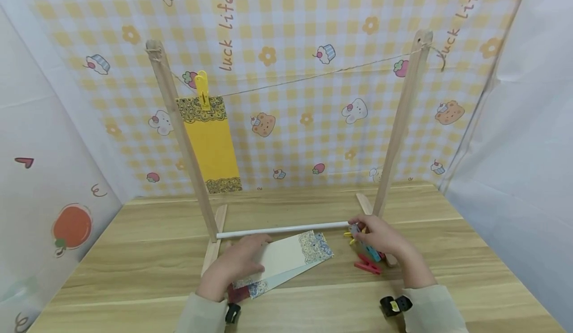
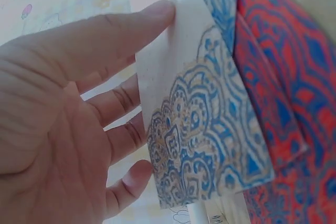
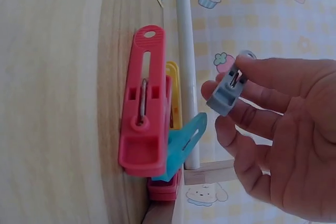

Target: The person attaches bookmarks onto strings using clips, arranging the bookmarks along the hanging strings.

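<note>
My left hand [image 1: 241, 258] pinches the edge of a cream card [image 1: 283, 259] with a blue-and-tan lace pattern, thumb on top and fingers beneath in the left wrist view. Under it lie a pale blue patterned card [image 1: 291, 274] and a red-and-blue one [image 2: 273, 87]. My right hand [image 1: 380, 234] holds a grey clothespin [image 3: 231, 85] between thumb and fingers, just above a small pile of clothespins. In that pile are a red clothespin [image 3: 143, 103], a teal one [image 3: 181, 148] and a yellow one [image 3: 174, 90].
A wooden frame has a left post [image 1: 181, 134], a right post [image 1: 403, 124] and a white rod [image 1: 282, 230] low between them. From the string [image 1: 286, 83] hangs a yellow card [image 1: 212, 149], held by a yellow clothespin [image 1: 202, 90]. A patterned cloth covers the back.
</note>
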Demonstrator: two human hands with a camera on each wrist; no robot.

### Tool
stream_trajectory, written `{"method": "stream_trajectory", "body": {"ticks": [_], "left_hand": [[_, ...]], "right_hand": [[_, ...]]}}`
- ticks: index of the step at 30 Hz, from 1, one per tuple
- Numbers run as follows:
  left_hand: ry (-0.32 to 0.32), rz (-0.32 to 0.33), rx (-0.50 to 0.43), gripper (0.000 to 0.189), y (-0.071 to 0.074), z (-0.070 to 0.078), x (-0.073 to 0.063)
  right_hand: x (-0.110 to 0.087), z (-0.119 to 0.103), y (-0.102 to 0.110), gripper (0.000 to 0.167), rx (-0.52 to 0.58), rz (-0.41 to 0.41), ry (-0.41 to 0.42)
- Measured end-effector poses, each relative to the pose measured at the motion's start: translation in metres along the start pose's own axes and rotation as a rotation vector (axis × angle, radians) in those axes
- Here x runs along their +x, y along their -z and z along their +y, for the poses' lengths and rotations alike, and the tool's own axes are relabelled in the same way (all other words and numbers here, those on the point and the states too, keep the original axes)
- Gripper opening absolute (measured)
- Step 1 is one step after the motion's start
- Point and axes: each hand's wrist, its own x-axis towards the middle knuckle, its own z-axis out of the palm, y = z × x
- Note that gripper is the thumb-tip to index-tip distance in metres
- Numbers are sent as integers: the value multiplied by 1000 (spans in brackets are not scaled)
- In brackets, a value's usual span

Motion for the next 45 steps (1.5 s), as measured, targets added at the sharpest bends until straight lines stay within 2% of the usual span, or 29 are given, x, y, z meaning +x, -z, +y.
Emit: {"method": "stream_trajectory", "body": {"ticks": [5,14,19,25,31,36,45], "left_hand": [[-28,17,-16,53,2,-1,0],[-5,49,26,30,7,0,0],[-17,51,50,21,8,-1,1],[-74,39,20,16,11,-2,3],[-127,8,-40,12,15,1,4],[-163,-9,-49,10,17,4,4],[-205,15,-49,9,25,13,-1]], "right_hand": [[-1,-1,1,34,-7,10,25],[3,0,2,37,40,55,42],[3,-2,2,39,54,82,76],[3,-7,4,38,9,131,70],[3,-10,5,40,21,148,31],[3,-11,5,39,16,167,24],[0,-23,8,42,43,179,56]]}}
